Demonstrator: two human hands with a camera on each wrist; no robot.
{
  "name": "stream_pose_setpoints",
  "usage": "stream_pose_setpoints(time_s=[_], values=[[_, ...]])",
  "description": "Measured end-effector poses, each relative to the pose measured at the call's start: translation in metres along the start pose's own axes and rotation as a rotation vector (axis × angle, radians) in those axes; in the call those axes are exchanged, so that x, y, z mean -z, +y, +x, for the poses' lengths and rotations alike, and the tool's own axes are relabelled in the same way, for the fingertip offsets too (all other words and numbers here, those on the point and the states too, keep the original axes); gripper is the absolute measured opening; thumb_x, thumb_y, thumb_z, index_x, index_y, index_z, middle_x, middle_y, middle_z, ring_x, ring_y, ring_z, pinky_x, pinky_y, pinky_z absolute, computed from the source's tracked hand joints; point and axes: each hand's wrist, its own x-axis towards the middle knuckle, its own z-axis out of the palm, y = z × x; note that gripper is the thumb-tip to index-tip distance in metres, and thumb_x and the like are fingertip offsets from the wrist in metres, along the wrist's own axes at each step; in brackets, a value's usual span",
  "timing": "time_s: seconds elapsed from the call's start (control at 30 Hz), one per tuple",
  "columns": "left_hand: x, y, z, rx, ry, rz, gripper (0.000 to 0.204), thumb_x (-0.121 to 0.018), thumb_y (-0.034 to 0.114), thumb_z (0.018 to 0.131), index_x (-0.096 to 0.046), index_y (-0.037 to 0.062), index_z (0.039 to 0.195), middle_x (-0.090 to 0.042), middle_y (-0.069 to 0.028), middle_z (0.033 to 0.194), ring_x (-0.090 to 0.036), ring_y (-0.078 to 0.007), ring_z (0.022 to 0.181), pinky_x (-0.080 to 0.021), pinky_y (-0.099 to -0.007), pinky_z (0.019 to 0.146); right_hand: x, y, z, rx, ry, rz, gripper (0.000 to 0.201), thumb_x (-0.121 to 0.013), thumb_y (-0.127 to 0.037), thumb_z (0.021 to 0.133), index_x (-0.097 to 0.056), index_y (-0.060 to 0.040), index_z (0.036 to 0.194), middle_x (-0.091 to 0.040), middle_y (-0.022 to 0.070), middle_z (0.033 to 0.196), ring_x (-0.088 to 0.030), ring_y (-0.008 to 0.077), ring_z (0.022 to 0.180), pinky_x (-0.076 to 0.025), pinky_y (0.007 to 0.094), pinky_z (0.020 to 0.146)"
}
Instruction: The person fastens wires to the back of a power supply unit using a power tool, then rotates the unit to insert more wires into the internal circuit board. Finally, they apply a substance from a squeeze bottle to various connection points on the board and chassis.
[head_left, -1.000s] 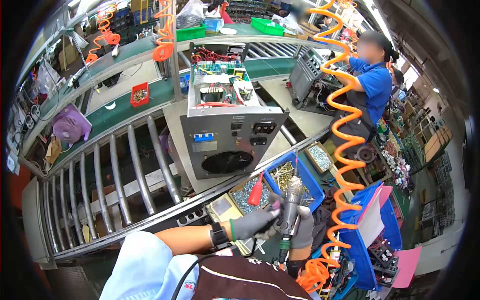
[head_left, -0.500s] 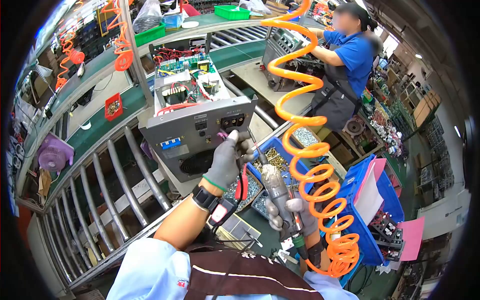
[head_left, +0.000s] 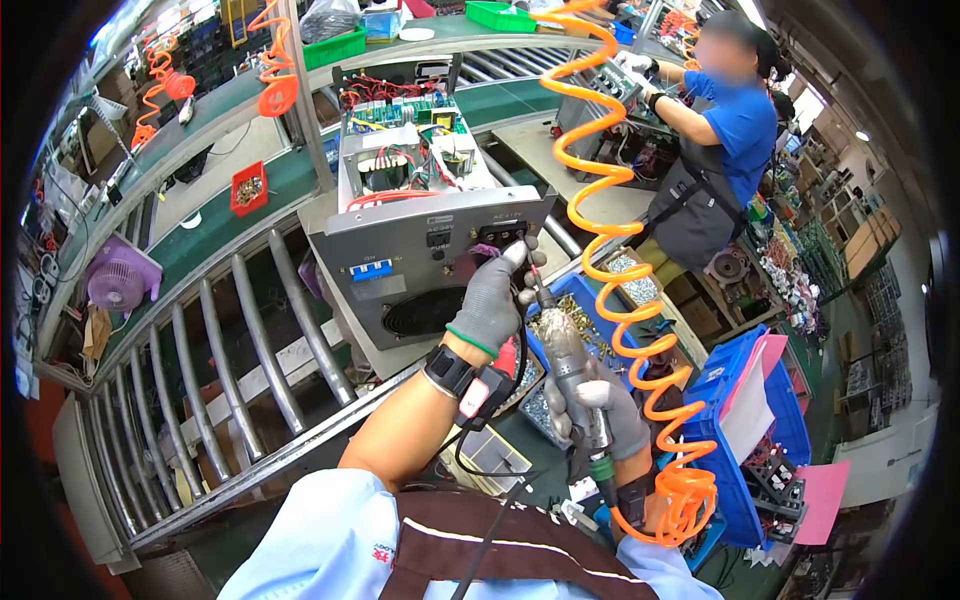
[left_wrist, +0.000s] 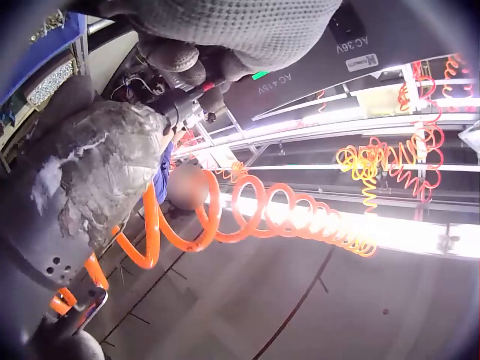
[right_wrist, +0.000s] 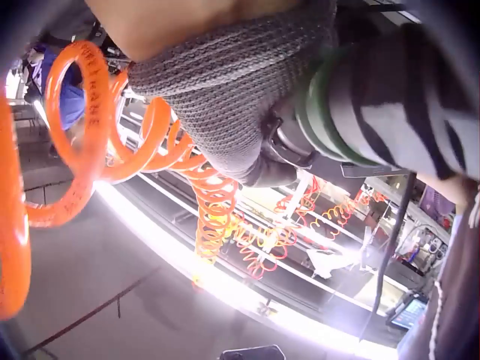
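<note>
The right hand, in a grey glove, grips a pneumatic screwdriver round its body; in the right wrist view the gloved right hand wraps the tool's rear. The gloved left hand is at the driver's front, beside the terminal block on the grey panel. In the left wrist view, the left hand has curled fingers round the red bit in the driver. Whether a screw is at the bit tip cannot be seen.
An orange coiled hose hangs beside the right arm. A blue screw bin lies below the panel, a large blue bin at right. Metal rollers extend left. Another person stands across the line.
The left hand has risen from beside the driver to the panel's terminal block. The right hand has raised the driver, bringing its tip to the left fingers. The view has shifted.
</note>
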Motion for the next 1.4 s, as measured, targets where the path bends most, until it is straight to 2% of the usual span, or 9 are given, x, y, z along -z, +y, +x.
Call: stream_pose_setpoints(time_s=[0.13, 0.3, 0.47, 0.6, 0.63, 0.87, 1.07, 1.1, 1.4], values=[[0.002, -0.003, 0.007, -0.026, 0.046, 0.056, 0.020, -0.052, 0.026, 0.093, -0.059, 0.0097, 0.103, -0.063, -0.0022, 0.085, -0.045, -0.0038, 0.055, -0.032, -0.0180, 0.045, -0.009, -0.002, 0.001, 0.030, 0.078, -0.223, 0.055, -0.060, -0.017, 0.071, -0.039, -0.0068, 0.122, -0.057, 0.0110, 0.079, -0.060, 0.0191, 0.053, -0.051, 0.0284, 0.047], [0.002, -0.003, 0.008, -0.031, 0.066, -0.007, 0.033, -0.036, 0.030, 0.098, -0.058, 0.0070, 0.109, -0.067, -0.0120, 0.098, -0.052, -0.0045, 0.054, -0.036, -0.0169, 0.040, 0.007, -0.002, -0.001, -0.015, 0.054, -0.172, 0.049, -0.061, -0.019, 0.071, -0.043, -0.0036, 0.114, -0.056, 0.0105, 0.079, -0.061, 0.0190, 0.056, -0.051, 0.0283, 0.047], [-0.003, 0.002, 0.001, -0.017, 0.003, -0.023, 0.034, -0.036, 0.032, 0.099, -0.056, 0.0076, 0.112, -0.067, -0.0139, 0.099, -0.050, -0.0033, 0.048, -0.034, -0.0149, 0.037, 0.004, -0.001, -0.010, 0.028, 0.023, -0.083, 0.047, -0.062, -0.022, 0.071, -0.045, -0.0009, 0.110, -0.056, 0.0101, 0.079, -0.061, 0.0183, 0.057, -0.052, 0.0282, 0.048], [-0.003, 0.002, -0.002, -0.055, -0.076, -0.001, 0.033, -0.038, 0.032, 0.099, -0.055, 0.0066, 0.111, -0.066, -0.0131, 0.100, -0.050, -0.0038, 0.053, -0.035, -0.0147, 0.040, 0.006, -0.002, -0.021, -0.020, -0.020, -0.049, 0.058, -0.056, -0.013, 0.074, -0.037, -0.0079, 0.128, -0.057, 0.0101, 0.080, -0.060, 0.0187, 0.056, -0.051, 0.0289, 0.048], [-0.005, 0.001, -0.003, -0.082, -0.083, 0.030, 0.032, -0.039, 0.032, 0.099, -0.054, 0.0061, 0.109, -0.066, -0.0129, 0.097, -0.048, -0.0041, 0.052, -0.035, -0.0149, 0.040, 0.004, -0.003, -0.022, -0.060, 0.014, -0.114, 0.060, -0.064, -0.022, 0.070, -0.041, -0.0066, 0.123, -0.055, 0.0106, 0.077, -0.060, 0.0183, 0.056, -0.051, 0.0288, 0.049], [0.003, -0.002, -0.001, -0.192, 0.008, 0.105, 0.028, -0.042, 0.027, 0.097, -0.052, 0.0027, 0.104, -0.065, -0.0123, 0.084, -0.047, -0.0072, 0.049, -0.033, -0.0178, 0.038, -0.007, 0.002, -0.025, -0.058, 0.006, -0.119, 0.062, -0.061, -0.009, 0.075, -0.036, -0.0095, 0.131, -0.057, 0.0106, 0.081, -0.061, 0.0189, 0.055, -0.052, 0.0305, 0.047], [0.008, -0.002, -0.003, -0.239, 0.051, 0.141, 0.024, -0.043, 0.026, 0.096, -0.056, 0.0064, 0.099, -0.066, -0.0104, 0.080, -0.045, -0.0035, 0.047, -0.031, -0.0171, 0.037, -0.020, 0.004, -0.026, -0.032, 0.085, -0.290, 0.061, -0.063, -0.020, 0.072, -0.038, -0.0072, 0.126, -0.056, 0.0101, 0.079, -0.060, 0.0190, 0.054, -0.052, 0.0294, 0.048], [0.005, -0.003, -0.005, -0.228, 0.097, 0.152, 0.024, -0.043, 0.027, 0.096, -0.057, 0.0068, 0.099, -0.066, -0.0080, 0.080, -0.045, -0.0035, 0.048, -0.031, -0.0172, 0.038, -0.009, 0.010, -0.025, -0.094, 0.123, -0.025, 0.059, -0.063, -0.019, 0.072, -0.039, -0.0073, 0.125, -0.057, 0.0095, 0.078, -0.061, 0.0184, 0.054, -0.053, 0.0281, 0.047], [0.005, 0.004, -0.007, -0.064, 0.053, 0.111, 0.023, -0.050, 0.030, 0.093, -0.060, 0.0084, 0.095, -0.057, 0.0013, 0.075, -0.045, -0.0030, 0.054, -0.033, -0.0167, 0.044, -0.010, 0.006, 0.003, 0.021, 0.016, -0.182, 0.057, -0.061, -0.016, 0.072, -0.039, -0.0067, 0.124, -0.057, 0.0102, 0.079, -0.062, 0.0192, 0.054, -0.052, 0.0294, 0.046]])
